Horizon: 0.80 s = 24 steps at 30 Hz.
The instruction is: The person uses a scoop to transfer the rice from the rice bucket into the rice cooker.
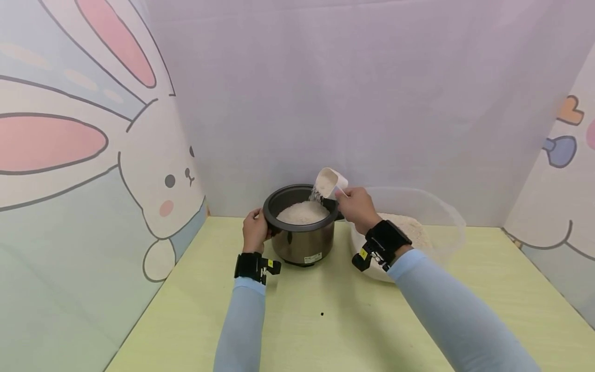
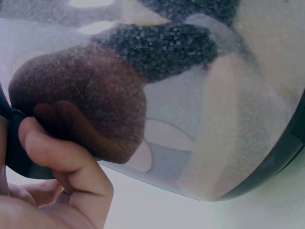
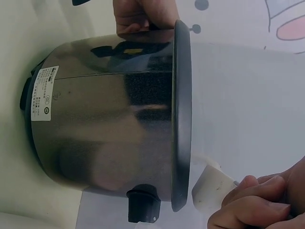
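Tipping a white scoop just past its fingertips, the right hand pours rice into the pot. Left hand curls onto the pot's handle. Right-wrist view: fingers pinch the scoop's handle beside the rim.

The head view looks down from above and behind at the yellow-green bench. Both wrist views sit very close to the shiny steel rice cooker, which all three share.
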{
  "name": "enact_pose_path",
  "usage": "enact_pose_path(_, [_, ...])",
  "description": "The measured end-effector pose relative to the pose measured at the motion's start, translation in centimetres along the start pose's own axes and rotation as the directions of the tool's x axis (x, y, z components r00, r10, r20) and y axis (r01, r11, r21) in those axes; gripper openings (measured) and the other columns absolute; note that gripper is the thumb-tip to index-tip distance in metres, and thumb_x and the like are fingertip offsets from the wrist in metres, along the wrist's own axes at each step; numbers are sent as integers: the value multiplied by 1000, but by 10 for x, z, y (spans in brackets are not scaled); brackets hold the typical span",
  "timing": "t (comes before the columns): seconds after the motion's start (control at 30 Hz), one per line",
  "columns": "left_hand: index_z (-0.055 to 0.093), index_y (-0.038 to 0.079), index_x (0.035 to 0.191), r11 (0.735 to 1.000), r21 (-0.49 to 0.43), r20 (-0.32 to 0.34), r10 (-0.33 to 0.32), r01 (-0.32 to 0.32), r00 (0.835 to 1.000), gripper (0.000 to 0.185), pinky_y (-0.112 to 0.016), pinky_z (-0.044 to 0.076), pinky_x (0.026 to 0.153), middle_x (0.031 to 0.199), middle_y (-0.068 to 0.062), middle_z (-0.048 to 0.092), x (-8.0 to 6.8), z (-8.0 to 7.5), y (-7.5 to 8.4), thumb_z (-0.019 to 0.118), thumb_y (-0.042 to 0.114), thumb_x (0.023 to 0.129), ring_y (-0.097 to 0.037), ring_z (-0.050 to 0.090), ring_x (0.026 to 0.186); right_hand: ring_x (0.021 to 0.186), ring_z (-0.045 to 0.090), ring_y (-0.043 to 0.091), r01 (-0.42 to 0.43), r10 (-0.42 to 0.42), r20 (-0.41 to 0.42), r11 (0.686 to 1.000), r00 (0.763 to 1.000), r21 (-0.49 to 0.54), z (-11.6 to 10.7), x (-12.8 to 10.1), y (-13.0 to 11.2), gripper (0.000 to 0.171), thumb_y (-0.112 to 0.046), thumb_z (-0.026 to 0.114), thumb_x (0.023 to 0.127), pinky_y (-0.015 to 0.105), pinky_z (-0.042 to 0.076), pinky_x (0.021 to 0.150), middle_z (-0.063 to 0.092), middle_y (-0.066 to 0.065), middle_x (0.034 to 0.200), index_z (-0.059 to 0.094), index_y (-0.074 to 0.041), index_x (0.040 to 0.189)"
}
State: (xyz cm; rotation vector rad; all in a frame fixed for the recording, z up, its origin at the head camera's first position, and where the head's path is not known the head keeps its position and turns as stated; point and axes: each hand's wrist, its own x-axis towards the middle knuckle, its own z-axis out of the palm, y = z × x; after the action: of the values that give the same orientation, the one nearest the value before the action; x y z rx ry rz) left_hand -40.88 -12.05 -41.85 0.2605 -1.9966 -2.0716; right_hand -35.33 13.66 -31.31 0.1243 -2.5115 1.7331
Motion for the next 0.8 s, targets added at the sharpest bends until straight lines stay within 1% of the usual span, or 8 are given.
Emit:
enact_pose_path(0.07, [61,5,136,1000,-2,1,-1,1,1000,44,-22,51,49,82,-4,57,0,0,0,55,37,107,-9,55,53,57,32,15,11,-11,-1,1000,1000,-5,1,0,0,34,-22,44,112,32,29,59,40,1,64,57,-4,86])
enact_pose_path(0.13, [62,5,136,1000,-5,2,3,-3,1000,43,-22,51,49,82,-4,57,0,0,0,55,37,107,-9,55,53,56,31,15,21,-21,6,1000,1000,-6,3,1,0,34,-22,44,112,31,28,58,40,0,64,56,-3,85])
enact_pose_path(0.23, [62,5,135,1000,-10,6,8,-8,1000,43,-22,51,49,80,-4,57,-1,0,0,55,36,107,-9,54,52,56,31,14,28,-28,9,1000,1000,4,4,1,0,32,-21,45,111,30,28,58,40,1,64,60,-1,92])
enact_pose_path(0.37, [62,5,134,1000,-10,10,10,-10,1000,42,-22,51,49,79,-3,56,-1,0,0,55,36,107,-9,54,52,57,30,15,37,-37,40,999,999,2,5,1,0,30,-20,46,111,31,28,59,37,0,64,62,1,98])
enact_pose_path(0.47, [62,4,134,1000,-5,7,9,-9,1000,43,-22,51,49,80,-3,56,-1,0,1,55,37,106,-9,54,52,57,29,15,65,-63,65,997,996,-34,7,1,2,31,-20,45,111,31,29,58,36,0,64,64,3,102])
enact_pose_path(0.6, [62,4,134,1000,-3,9,7,-7,1000,44,-21,51,49,80,-3,56,-1,-1,1,55,38,107,-8,55,52,54,28,15,113,-107,66,988,992,-104,11,2,3,33,-20,46,111,31,28,54,36,0,63,67,5,111])
enact_pose_path(0.8, [62,5,134,1000,-5,11,8,-8,1000,44,-21,51,49,79,-3,56,-1,-1,0,55,38,107,-9,55,52,52,28,16,149,-142,51,973,989,-175,15,0,0,32,-21,48,110,30,26,52,32,1,62,66,3,99])
